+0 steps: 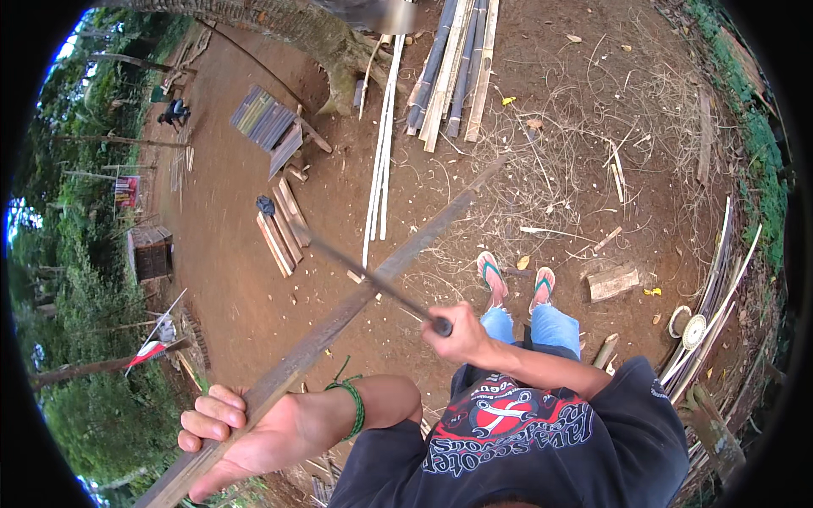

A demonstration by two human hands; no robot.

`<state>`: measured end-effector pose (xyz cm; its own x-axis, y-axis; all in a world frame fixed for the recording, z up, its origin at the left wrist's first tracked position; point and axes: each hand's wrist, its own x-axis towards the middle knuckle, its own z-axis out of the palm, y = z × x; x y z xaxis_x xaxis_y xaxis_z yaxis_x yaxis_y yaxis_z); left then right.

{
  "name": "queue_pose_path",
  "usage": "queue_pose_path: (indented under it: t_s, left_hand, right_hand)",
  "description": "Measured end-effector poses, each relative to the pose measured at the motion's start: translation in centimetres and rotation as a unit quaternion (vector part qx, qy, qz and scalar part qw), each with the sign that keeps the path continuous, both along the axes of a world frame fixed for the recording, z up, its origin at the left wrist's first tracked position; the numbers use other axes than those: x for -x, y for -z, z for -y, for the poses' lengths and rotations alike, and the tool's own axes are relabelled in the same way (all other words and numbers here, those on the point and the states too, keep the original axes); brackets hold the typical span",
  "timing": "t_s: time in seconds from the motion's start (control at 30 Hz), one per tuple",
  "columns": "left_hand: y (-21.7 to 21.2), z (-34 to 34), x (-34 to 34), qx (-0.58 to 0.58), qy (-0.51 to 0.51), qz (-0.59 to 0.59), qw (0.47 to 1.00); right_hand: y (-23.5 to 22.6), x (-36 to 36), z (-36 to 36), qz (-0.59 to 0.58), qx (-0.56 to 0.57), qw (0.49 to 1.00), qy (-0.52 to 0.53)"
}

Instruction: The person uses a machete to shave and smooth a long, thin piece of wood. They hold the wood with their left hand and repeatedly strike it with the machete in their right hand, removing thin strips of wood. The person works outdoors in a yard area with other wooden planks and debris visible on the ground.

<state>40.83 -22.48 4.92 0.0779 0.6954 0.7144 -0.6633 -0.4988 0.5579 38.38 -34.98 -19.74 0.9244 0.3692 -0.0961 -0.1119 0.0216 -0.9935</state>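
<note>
My left hand (271, 432), with a green cord bracelet on its wrist, is wrapped round the lower end of a long brown bamboo strip (326, 326). The strip slants up across the view to the right, past my feet. In my closed right hand (464, 336) is the dark handle of a machete (402, 298). Its long, narrow blade points up and left, seen nearly edge-on and somewhat blurred toward the tip. Blade and strip cross near the strip's middle; I cannot tell whether they touch.
Split bamboo poles (453, 72) and pale slats (385, 148) lie ahead. A slatted bench (267, 123) and short boards (279, 229) are to the left. Fibre shavings (542, 186) litter the ground, with a cut log (613, 282) right of my sandals. Curved strips (716, 313) lie far right.
</note>
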Motion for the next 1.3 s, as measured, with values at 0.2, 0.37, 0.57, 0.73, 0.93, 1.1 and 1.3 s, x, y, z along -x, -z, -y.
queue_pose_path:
  t_s: [0.2,0.37,0.57,0.73,0.93,1.1,1.3]
  left_hand:
    - [-0.1,3.2,0.5,-0.02,-0.058,-0.015,0.998]
    - [-0.1,4.4,0.4,-0.006,-0.085,0.003,0.996]
    - [0.0,6.1,0.0,-0.03,-0.106,-0.014,0.994]
    - [-0.7,5.0,-0.6,-0.037,-0.092,-0.025,0.995]
    - [0.3,7.0,-2.8,-0.069,-0.117,0.025,0.991]
    - [-0.6,4.2,-1.0,-0.038,-0.114,-0.005,0.993]
    - [-0.8,3.3,-3.1,-0.027,-0.125,-0.017,0.992]
  right_hand:
    - [-1.0,1.9,2.2,-0.023,-0.039,0.998,0.032]
    - [7.5,0.6,4.3,-0.114,0.055,0.99,0.062]
    - [5.1,-0.8,5.8,-0.108,0.004,0.993,0.041]
    - [13.3,-2.3,5.2,-0.124,0.027,0.989,0.07]
    - [9.8,-2.0,4.2,-0.143,-0.002,0.983,0.111]
    - [12.4,-2.1,3.2,0.088,-0.02,0.996,0.015]
    - [17.2,-0.8,3.6,-0.169,0.226,0.955,-0.089]
